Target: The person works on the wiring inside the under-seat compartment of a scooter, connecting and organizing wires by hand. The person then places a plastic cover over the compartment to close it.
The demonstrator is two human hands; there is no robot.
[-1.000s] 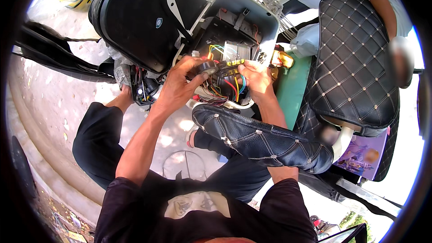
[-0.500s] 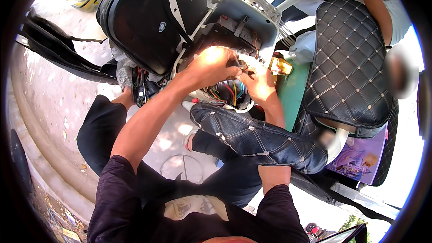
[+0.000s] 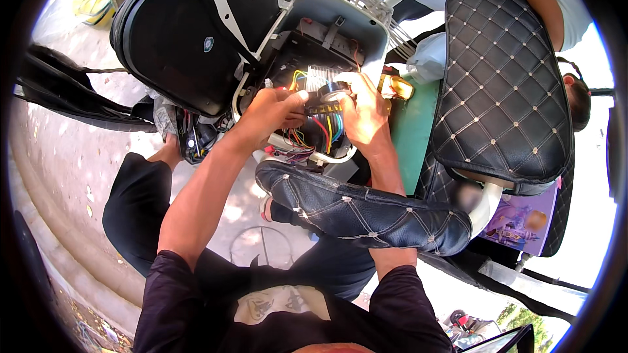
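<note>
Wires in red, yellow and blue [image 3: 328,129] loop inside an open white compartment [image 3: 378,33], around a metal finned controller [image 3: 321,74]. My left hand [image 3: 265,117] pinches near the bundle's left end; what sits in its fingertips is hidden. In my right hand [image 3: 362,111] is a black roll of tape [image 3: 332,90], gripped just above a row of small yellow-marked connectors [image 3: 320,110]. Both hands are close together over the compartment.
A black seat lid [image 3: 170,39] stands raised at upper left. A quilted seat [image 3: 497,78], a padded bar [image 3: 360,206] and a green board [image 3: 415,137] lie rightward. Another person's arm [image 3: 536,0] is at top right. Tools [image 3: 199,137] sit left of the compartment.
The tape roll was in my left hand and is now in my right. My left hand rose over the connectors, then drew back leftward and down. The view shifted slightly.
</note>
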